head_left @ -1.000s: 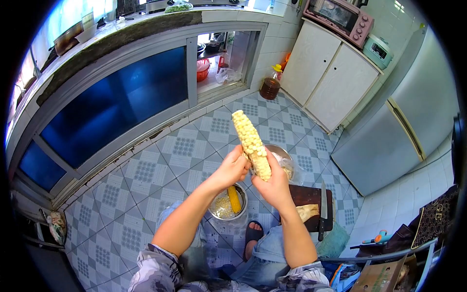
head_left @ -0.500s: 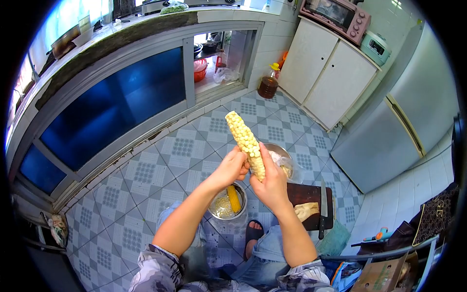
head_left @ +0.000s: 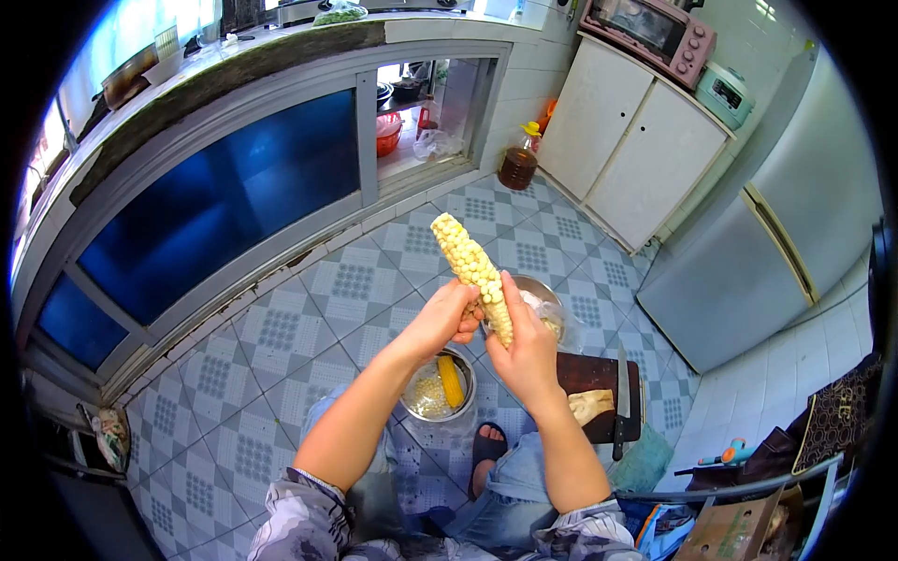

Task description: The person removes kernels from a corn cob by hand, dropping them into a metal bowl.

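Note:
A pale corn cob (head_left: 470,266) is held tilted in front of me, its upper end pointing away and to the left. Kernels cover the upper part; the lower part is stripped. My right hand (head_left: 522,348) is closed around the stripped lower end. With curled fingers, my left hand (head_left: 447,318) presses against the cob's left side around its middle; its fingertips are partly hidden. Below my hands, a metal bowl (head_left: 408,409) on the floor holds loose kernels and a yellow corn cob (head_left: 451,381).
To the right lies a dark cutting board (head_left: 585,369) with a knife (head_left: 622,402) and a pale piece of food (head_left: 591,406). Behind my right hand is another metal bowl (head_left: 535,283) with a plastic bag. A bottle of dark liquid (head_left: 517,166) stands by the white cabinet (head_left: 617,131); a refrigerator (head_left: 725,271) is at right.
My hands and the corn cob are almost where they were, with only a tiny shift of the lower end to the right. Both hands keep their hold.

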The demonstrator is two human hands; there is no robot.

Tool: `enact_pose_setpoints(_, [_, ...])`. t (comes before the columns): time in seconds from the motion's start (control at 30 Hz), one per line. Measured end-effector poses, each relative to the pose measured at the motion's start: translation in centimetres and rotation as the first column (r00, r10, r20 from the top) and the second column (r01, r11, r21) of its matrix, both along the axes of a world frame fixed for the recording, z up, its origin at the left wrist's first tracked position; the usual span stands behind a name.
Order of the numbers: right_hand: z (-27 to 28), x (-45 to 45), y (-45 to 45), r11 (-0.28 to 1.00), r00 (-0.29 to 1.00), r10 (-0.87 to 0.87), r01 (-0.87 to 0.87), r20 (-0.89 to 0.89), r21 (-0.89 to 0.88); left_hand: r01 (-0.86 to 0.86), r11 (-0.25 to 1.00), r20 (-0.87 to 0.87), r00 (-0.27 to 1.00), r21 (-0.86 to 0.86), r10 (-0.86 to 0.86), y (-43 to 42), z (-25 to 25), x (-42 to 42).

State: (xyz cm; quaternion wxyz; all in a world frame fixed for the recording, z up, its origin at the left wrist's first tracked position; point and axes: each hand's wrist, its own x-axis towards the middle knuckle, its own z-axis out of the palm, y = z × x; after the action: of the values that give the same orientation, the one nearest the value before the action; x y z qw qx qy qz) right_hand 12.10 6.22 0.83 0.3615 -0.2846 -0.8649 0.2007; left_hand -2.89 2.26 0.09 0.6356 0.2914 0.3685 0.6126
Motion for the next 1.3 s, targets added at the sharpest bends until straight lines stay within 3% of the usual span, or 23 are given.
enact_pose_setpoints(0.17, [0.04, -0.15, -0.31, 0.993, 0.98, -0.089, 0.074, 0.176, 0.091, -0.025, 0.999, -0.094, 0.995, -0.028, 0.022, -0.12, -0.16, 0.02])
enact_pose_setpoints(0.23, [-0.58, -0.42, 0.03, 0.999, 0.999, 0.017, -0.015, -0.051, 0.037, -0.104, 0.995, -0.213, 0.972, -0.012, 0.099, -0.29, 0.15, 0.45])
enact_pose_setpoints(0.27, [-0.6, -0.42, 0.03, 0.999, 0.999, 0.017, -0.015, -0.05, 0.037, -0.103, 0.995, -0.212, 0.972, -0.012, 0.098, -0.21, 0.0, 0.39])
enact_pose_setpoints(0.43, [-0.35, -0.29, -0.03, 0.996, 0.999, -0.028, 0.025, 0.03, 0.085, 0.071, 0.997, 0.047, 0.996, 0.031, -0.072, 0.0, -0.07, -0.48])
enact_pose_setpoints(0.53, [-0.12, -0.22, -0.11, 0.99, 0.996, -0.046, 0.036, 0.073, 0.138, -0.001, 1.0, -0.08, 0.997, 0.002, 0.001, -0.08, 0.41, 0.19])
enact_pose_setpoints(0.77, [-0.31, -0.21, -0.29, 0.978, 0.986, -0.097, 0.069, 0.139, 0.195, -0.01, 1.0, -0.128, 0.992, 0.022, 0.013, -0.3, 0.01, 0.34])
enact_pose_setpoints(0.83, [-0.61, -0.29, -0.16, 0.995, 0.999, -0.042, 0.04, 0.025, 0.093, -0.024, 1.0, -0.131, 0.991, 0.003, 0.025, -0.22, -0.15, 0.18])
enact_pose_setpoints(0.97, [-0.3, -0.11, -0.04, 0.992, 0.998, -0.053, 0.048, 0.042, 0.114, 0.019, 1.0, -0.033, 0.999, 0.008, -0.019, -0.14, -0.16, 0.07])
enact_pose_setpoints(1.03, [-0.11, -0.04, -0.02, 0.981, 0.993, -0.089, 0.074, 0.077, 0.177, 0.066, 0.998, 0.121, 0.99, 0.014, -0.067, -0.23, 0.13, -0.13])
enact_pose_setpoints(1.3, [-0.17, -0.08, -0.12, 0.951, 0.967, -0.168, 0.107, 0.194, 0.289, 0.004, 1.0, 0.055, 0.998, -0.006, -0.004, -0.13, -0.3, 0.43])
